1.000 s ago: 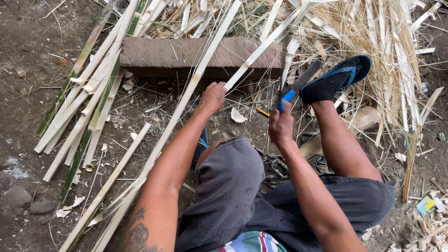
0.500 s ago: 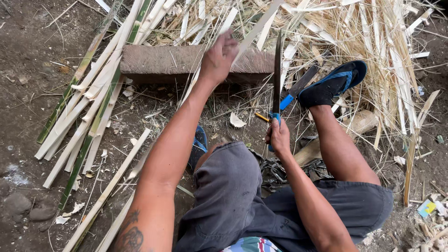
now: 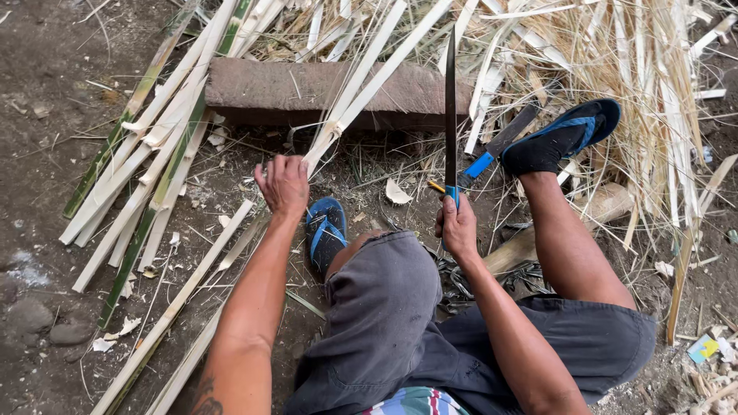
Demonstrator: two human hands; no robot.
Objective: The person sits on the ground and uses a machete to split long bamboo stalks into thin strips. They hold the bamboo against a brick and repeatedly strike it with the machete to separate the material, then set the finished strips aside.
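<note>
Gripped at its near end by the left hand (image 3: pixel 283 183), just left of centre: one pale split bamboo strip (image 3: pixel 377 81), running up and right across the brown block (image 3: pixel 307 88) — propped there, by the look of it, so the far length stayed off the ground. Fingers curled shut over that end. Right of centre, closed tight round a blue handle: the right hand (image 3: pixel 458 227), holding a long dark blade (image 3: pixel 450 107) upright, tip toward the top of the frame — probably kept clear of the strip and the legs. Counted: one blade in hand, a second blue-handled knife (image 3: pixel 500 146) lying near the right foot, two blue sandals (image 3: pixel 561 138). At left, a loose fan of a dozen or so split strips (image 3: pixel 146 177); exact number could not be told. Upper right, a heap of thin shavings (image 3: pixel 615 69), beyond counting.
</note>
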